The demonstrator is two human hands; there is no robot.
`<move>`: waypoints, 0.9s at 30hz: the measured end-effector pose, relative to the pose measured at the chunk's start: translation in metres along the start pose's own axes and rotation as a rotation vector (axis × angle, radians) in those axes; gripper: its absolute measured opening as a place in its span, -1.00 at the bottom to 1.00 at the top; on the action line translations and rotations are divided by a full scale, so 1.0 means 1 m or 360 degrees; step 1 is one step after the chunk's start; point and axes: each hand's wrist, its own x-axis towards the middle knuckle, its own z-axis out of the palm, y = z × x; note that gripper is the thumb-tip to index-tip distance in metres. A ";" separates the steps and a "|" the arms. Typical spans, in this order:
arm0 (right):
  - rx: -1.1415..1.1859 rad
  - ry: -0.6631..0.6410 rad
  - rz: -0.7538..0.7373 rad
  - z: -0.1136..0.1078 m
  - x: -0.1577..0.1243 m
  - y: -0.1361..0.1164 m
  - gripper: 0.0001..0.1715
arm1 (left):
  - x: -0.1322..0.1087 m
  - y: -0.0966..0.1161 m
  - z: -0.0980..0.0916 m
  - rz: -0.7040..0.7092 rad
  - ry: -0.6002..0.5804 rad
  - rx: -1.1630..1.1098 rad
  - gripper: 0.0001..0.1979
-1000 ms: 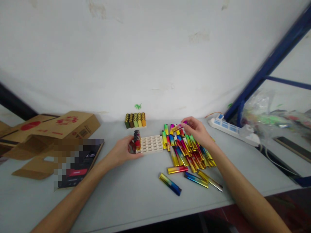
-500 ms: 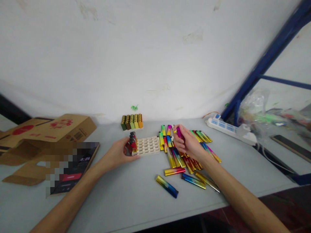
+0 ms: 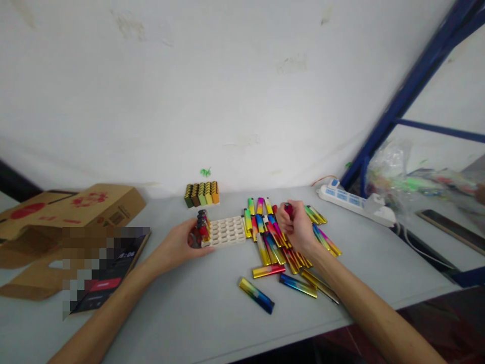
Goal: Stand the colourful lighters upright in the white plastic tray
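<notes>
My left hand [image 3: 178, 246] curls round the left end of a white tray [image 3: 228, 231] full of oval holes. A row of several lighters [image 3: 203, 226] with dark tops and reddish bodies stands upright in the tray's left end, against my fingers. In my closed right hand [image 3: 297, 227] is a lighter [image 3: 289, 208], reddish with a dark end showing above the fist; the rest of it is hidden. Below and around that hand lies a pile of shiny multicoloured lighters [image 3: 271, 242]. One blue-and-yellow lighter [image 3: 256, 295] lies apart, nearer the table's front edge.
A filled block of lighters [image 3: 202, 194] stands by the wall. At the left are a cardboard box [image 3: 109, 202] and a partly pixelated phone-like screen [image 3: 113, 273]. A power strip [image 3: 352, 205], a dark phone [image 3: 450, 227] and a blue metal frame [image 3: 405, 96] are on the right.
The lighter in my right hand now shows its dark end and red side instead of a magenta and yellow side. The hand has shifted slightly right over the pile. My left hand stays on the tray.
</notes>
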 end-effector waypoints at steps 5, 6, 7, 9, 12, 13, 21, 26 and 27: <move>-0.0093 -0.0022 0.0039 0.002 -0.001 0.002 -0.58 | 0.000 0.000 0.000 -0.0007 0.0013 -0.0022 -0.43; -0.0101 -0.0027 0.0064 0.003 -0.002 0.003 -0.59 | 0.000 0.000 0.000 -0.0004 0.0011 -0.0029 -0.44; -0.0100 -0.0029 0.0092 0.003 -0.001 0.004 -0.60 | 0.000 0.000 0.000 -0.0001 0.0015 -0.0036 -0.43; -0.0076 -0.0035 0.0135 0.004 -0.001 0.005 -0.59 | 0.000 0.001 0.000 0.0008 0.0014 -0.0044 -0.43; -0.0034 -0.0088 0.0157 0.004 -0.001 0.006 -0.49 | 0.000 0.001 -0.001 0.0007 0.0011 -0.0039 -0.43; -0.0029 -0.0117 0.0163 0.004 -0.001 0.005 -0.45 | -0.001 0.002 -0.001 0.0005 0.0014 -0.0035 -0.42; -0.0143 -0.0258 0.0002 0.010 -0.003 0.001 -0.51 | -0.002 -0.001 0.001 0.0041 -0.0018 -0.0083 -0.41; -0.0640 -0.0468 -0.0088 0.035 -0.004 0.000 -0.66 | -0.001 -0.003 0.003 0.0072 0.0000 -0.0105 -0.39; -0.0716 -0.0515 -0.0110 0.043 -0.003 0.002 -0.69 | -0.001 -0.002 0.003 0.0081 0.0003 -0.0111 -0.39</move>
